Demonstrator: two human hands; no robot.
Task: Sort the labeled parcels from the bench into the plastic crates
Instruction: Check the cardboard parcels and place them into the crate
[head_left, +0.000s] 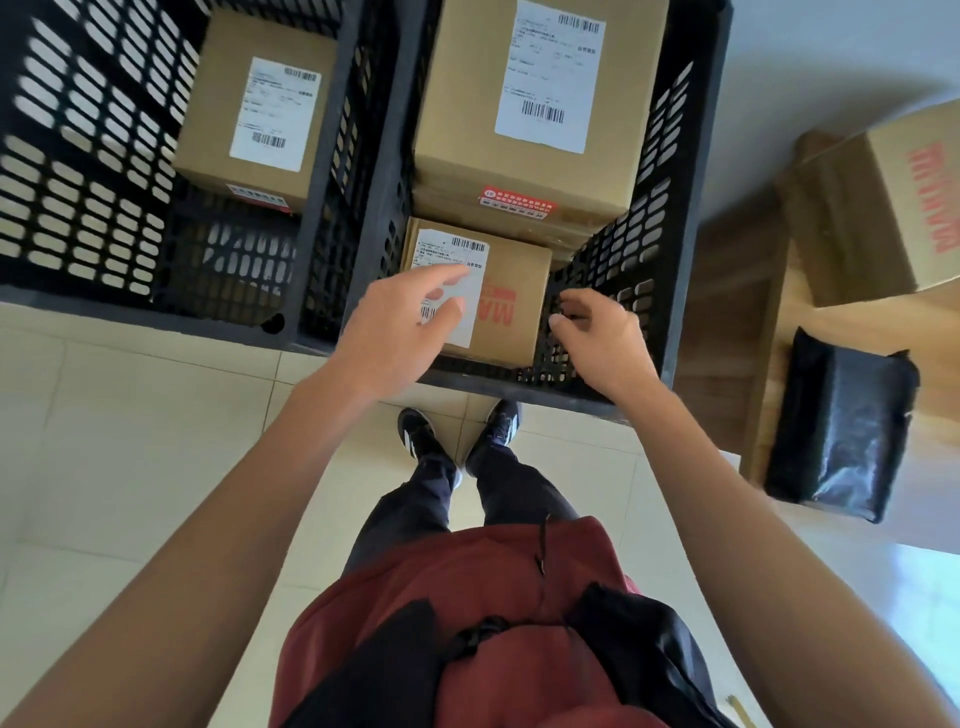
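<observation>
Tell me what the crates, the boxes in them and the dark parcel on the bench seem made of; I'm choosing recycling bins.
Crates: black moulded plastic by the look, matte, with slotted lattice walls.
Boxes: brown cardboard, matte, each with a white paper label; one has a red sticker.
Dark parcel: probably a black plastic mailer bag, glossy and wrinkled.
Bench: looks like light wood, with visible grain.

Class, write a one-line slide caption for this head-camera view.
Both hands, left and right, hover open over a small labeled box in the right crate; the bench holds more parcels.
</observation>
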